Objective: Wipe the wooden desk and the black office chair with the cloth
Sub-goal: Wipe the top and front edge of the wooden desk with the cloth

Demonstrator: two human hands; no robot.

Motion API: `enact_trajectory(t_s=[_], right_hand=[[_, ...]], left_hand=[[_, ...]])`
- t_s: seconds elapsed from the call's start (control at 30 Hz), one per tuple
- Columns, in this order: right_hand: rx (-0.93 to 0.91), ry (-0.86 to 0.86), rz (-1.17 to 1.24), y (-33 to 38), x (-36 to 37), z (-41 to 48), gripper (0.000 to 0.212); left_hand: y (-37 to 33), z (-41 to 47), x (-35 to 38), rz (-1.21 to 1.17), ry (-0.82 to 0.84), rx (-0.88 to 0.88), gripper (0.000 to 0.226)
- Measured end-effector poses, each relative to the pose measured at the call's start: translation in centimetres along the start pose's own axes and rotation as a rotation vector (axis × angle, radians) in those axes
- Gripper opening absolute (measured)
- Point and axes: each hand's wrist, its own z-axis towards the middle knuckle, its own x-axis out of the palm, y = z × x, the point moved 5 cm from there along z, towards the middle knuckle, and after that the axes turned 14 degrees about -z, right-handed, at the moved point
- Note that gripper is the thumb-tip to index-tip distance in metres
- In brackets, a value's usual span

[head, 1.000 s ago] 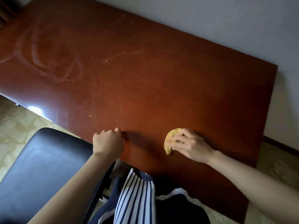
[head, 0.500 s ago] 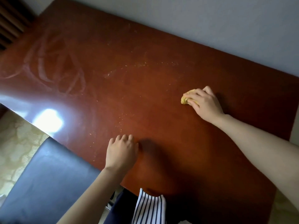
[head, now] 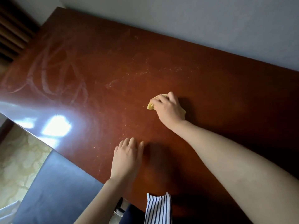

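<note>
Right hand (head: 167, 109) is out in the middle of the wooden desk (head: 210, 88), fingers curled over the bunched yellow cloth (head: 150, 106) and pressing it down onto the wood. Only a corner of the cloth peeks out past the fingertips, and another bit shows by the heel of the hand. Left hand (head: 127, 157) lies flat on the desktop nearer the body, fingers straight and gripping nothing.

Around them: pale specks (head: 111, 84) are scattered just left of the cloth and up toward the wall (head: 210, 21). Looping chalky smears (head: 48, 75) cover the far left stretch. A bright glare patch (head: 56, 126) sits by the near edge. A striped garment (head: 159, 207) hangs over the near edge at the bottom, between the two forearms. The left hand lies in the path between the cloth and the near edge.

Now the edges. The desk's far edge runs tight along the wall. Its left end meets a dark slatted panel (head: 11, 29). The near edge cuts diagonally, and the black office chair (head: 56, 183) sits just beside it, low on the left, over patterned flooring (head: 19, 159). A broad run of wood stretches from the cloth leftward to the smears.
</note>
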Motion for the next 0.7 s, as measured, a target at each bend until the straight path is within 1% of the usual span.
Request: enact_trajectory(t_s=[0.17, 0.27, 0.33, 0.43, 0.5, 0.6, 0.7], right_hand=[[-0.105, -0.031, 0.057, 3.6, -1.1, -4.8, 0.027], [-0.119, 0.009, 0.099, 5.4, -1.9, -7.6, 0.017], [-0.103, 0.023, 0.101, 6.2, -2.4, -9.4, 0.013], [-0.059, 0.038, 0.112, 7.0, -2.8, -12.3, 0.02], [0.001, 0.017, 0.074, 7.3, -3.2, -13.9, 0.02], [0.076, -0.016, 0.018, 7.5, -3.8, -16.0, 0.019], [0.139, -0.011, -0.006, 7.5, -3.7, -17.8, 0.024]], left_hand=[[0.0, 1.8, -0.2, -0.002, 0.015, 0.057, 0.04], [-0.2, 2.7, 0.0, 0.009, 0.058, 0.113, 0.041], [-0.3, 3.3, 0.2, 0.018, 0.079, 0.157, 0.034], [-0.6, 4.1, 0.2, -0.011, 0.105, 0.242, 0.027], [-0.8, 4.9, 0.3, -0.028, 0.141, 0.307, 0.029], [-1.4, 6.0, 1.0, -0.01, 0.204, 0.384, 0.036], [-2.3, 6.7, 1.6, 0.005, 0.224, 0.49, 0.042]])
